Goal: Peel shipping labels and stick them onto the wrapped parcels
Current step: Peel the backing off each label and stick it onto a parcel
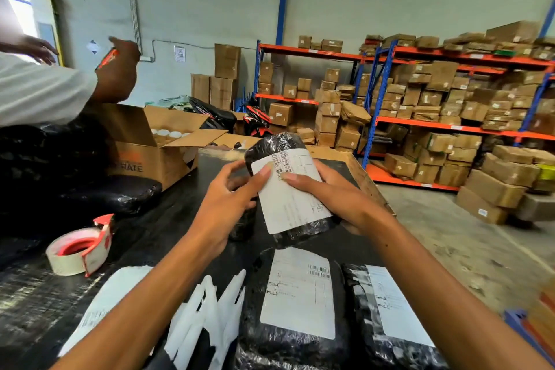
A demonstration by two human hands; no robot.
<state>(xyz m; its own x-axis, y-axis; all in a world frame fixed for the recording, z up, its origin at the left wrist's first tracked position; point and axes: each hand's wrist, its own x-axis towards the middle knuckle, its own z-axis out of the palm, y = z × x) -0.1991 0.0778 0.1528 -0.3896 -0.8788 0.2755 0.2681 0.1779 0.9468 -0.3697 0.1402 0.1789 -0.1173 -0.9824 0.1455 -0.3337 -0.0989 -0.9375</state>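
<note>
I hold a black plastic-wrapped parcel (277, 143) above the dark table (168, 213), with a white shipping label (292, 198) lying on its upper face. My left hand (228, 204) grips the parcel's left side, its thumb on the label's top left corner. My right hand (336, 195) cups the right side, thumb pressing beside the barcode. Two more black parcels lie near me, one (288, 342) with a label (300, 294), the other (399, 351) at the right with its own label (396, 306). White peeled backing strips (210, 318) and a label sheet (102, 306) lie at the front left.
A tape dispenser (81, 245) sits at the left of the table. An open cardboard box (150, 147) stands further back, beside black wrapped bundles (111, 192). Another person (45, 87) in a white shirt works at the far left. Racks of cardboard boxes (450, 105) fill the right.
</note>
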